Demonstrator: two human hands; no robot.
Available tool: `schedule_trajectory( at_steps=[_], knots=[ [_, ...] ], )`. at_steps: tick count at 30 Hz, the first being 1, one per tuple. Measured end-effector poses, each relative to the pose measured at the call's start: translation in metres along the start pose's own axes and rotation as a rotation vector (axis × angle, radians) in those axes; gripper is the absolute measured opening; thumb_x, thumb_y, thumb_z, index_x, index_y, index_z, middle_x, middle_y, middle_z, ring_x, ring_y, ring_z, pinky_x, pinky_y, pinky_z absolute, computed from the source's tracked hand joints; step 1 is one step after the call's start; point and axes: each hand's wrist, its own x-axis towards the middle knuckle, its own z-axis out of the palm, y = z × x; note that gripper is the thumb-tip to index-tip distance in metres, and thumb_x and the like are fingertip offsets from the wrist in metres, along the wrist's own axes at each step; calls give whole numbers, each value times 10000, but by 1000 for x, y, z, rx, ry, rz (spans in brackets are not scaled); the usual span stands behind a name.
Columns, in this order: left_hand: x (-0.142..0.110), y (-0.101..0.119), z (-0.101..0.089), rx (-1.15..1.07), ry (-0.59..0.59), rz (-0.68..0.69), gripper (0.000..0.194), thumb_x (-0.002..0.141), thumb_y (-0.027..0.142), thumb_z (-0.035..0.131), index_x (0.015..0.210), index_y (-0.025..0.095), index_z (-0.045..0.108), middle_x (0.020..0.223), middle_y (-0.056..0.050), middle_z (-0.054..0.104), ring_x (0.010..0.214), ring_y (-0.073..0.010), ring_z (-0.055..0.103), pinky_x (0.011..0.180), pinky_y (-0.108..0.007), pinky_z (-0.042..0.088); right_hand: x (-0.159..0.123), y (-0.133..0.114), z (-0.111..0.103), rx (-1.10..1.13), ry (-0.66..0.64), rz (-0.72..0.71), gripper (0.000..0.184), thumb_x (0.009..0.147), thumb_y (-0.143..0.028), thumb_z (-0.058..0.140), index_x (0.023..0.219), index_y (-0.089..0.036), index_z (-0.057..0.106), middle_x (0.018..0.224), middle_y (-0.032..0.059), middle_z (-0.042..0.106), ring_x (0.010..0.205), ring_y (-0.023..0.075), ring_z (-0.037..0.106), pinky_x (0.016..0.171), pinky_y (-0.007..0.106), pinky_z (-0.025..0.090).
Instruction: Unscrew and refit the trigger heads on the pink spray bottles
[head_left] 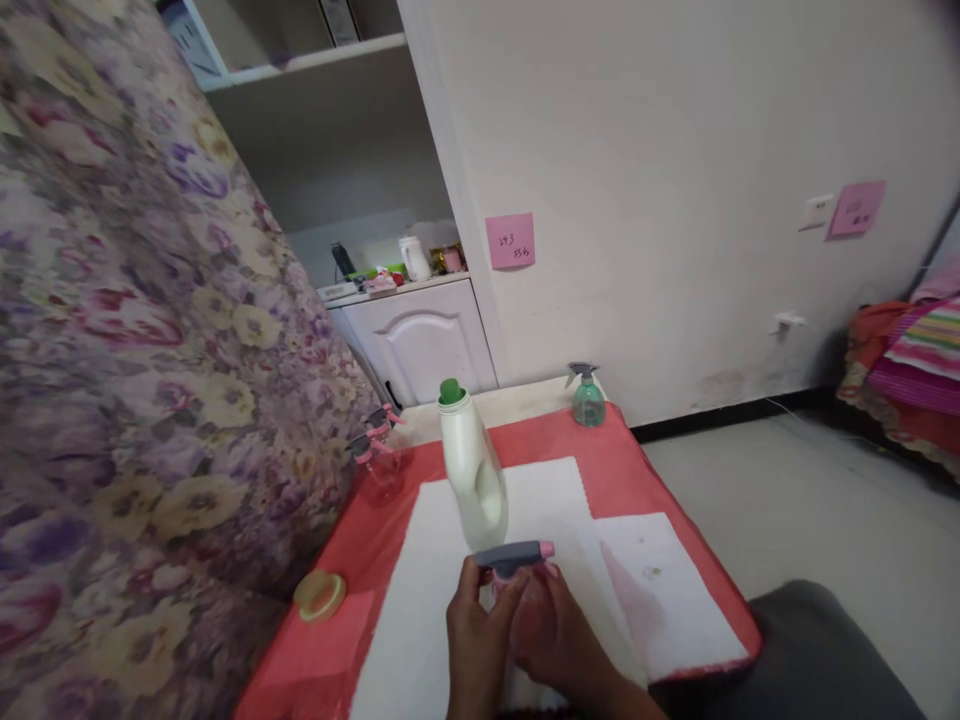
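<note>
Both my hands are closed around a pink spray bottle (534, 612) at the front of the table. My left hand (480, 625) grips it near the neck, under the grey and pink spray head. The bottle's body is wrapped by my right hand (564, 640). The spray head sits on the neck; whether it is screwed tight, I cannot tell. Just beyond stands a pale green jug (474, 465) with a handle and a green inner spout, its top uncovered. A round yellowish cap (320, 596) lies at the left edge of the table.
White sheets (551, 490) lie on the red tablecloth (645, 480). A green spray bottle (589, 400) stands at the back right corner. Pink spray bottles (382, 470) stand at the back left, beside the floral curtain (187, 360). My knee (810, 650) is at the right.
</note>
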Motion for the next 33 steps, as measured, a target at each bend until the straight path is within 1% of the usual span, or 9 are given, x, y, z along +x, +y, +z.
schedule_trajectory(
  at_steps=[3,6,8,13,17,19,23,28,33],
  knots=[
    [0,-2,-1,34,-67,40,246,724,414,698,861,219,635,828,-14,709,837,-220,639,771,-308,494,1,-1,-5,89,-93,10,855,535,-101,669,1337,-193,387,1296,132,591,1228,302,560,1008,408,483],
    [2,-3,-5,90,-140,96,213,757,380,681,892,222,636,856,-7,700,866,-211,625,795,-304,476,3,-8,-11,144,-135,19,838,540,-68,677,1315,-205,389,1333,128,566,1281,298,511,1078,437,413],
    [3,-3,-7,116,-156,115,191,774,367,668,895,224,632,851,0,689,861,-205,614,792,-300,469,5,-13,-14,176,-172,42,830,546,-66,688,1310,-205,393,1336,125,566,1294,301,498,1100,453,383],
    [-1,-3,-5,100,-103,86,210,793,409,648,889,228,605,822,13,671,829,-199,610,764,-300,465,5,-9,-17,156,-216,140,898,519,-59,721,1334,-218,380,1345,127,552,1284,322,503,1079,472,409],
    [-7,-3,1,74,-54,50,240,769,427,672,864,227,580,788,20,653,795,-197,608,738,-302,471,4,-2,-16,123,-219,162,917,523,-105,769,1348,-230,389,1397,128,504,1352,338,423,1136,519,322],
    [-8,-4,5,79,-13,41,247,762,428,675,861,226,573,791,16,646,792,-200,605,741,-309,473,5,-2,-17,149,-231,122,936,546,-113,767,1380,-226,357,1431,136,470,1390,326,373,1161,530,268],
    [-7,-10,12,74,71,42,280,741,393,695,924,221,571,849,3,643,833,-203,610,784,-323,475,7,-5,-20,194,-252,-21,940,590,-81,720,1419,-230,302,1476,138,410,1409,293,347,1179,517,239],
    [-5,-12,16,83,41,40,293,741,387,701,935,236,541,861,11,645,831,-200,619,783,-328,475,5,-7,-19,148,-238,-16,901,625,-105,718,1415,-230,303,1463,132,421,1401,290,362,1174,519,261],
    [-7,-11,14,97,24,58,292,749,413,689,916,232,534,863,1,648,849,-215,625,791,-343,470,-1,-11,-25,102,-158,11,873,674,-251,758,1429,-234,319,1501,131,385,1413,307,339,1166,529,282]
  ],
)
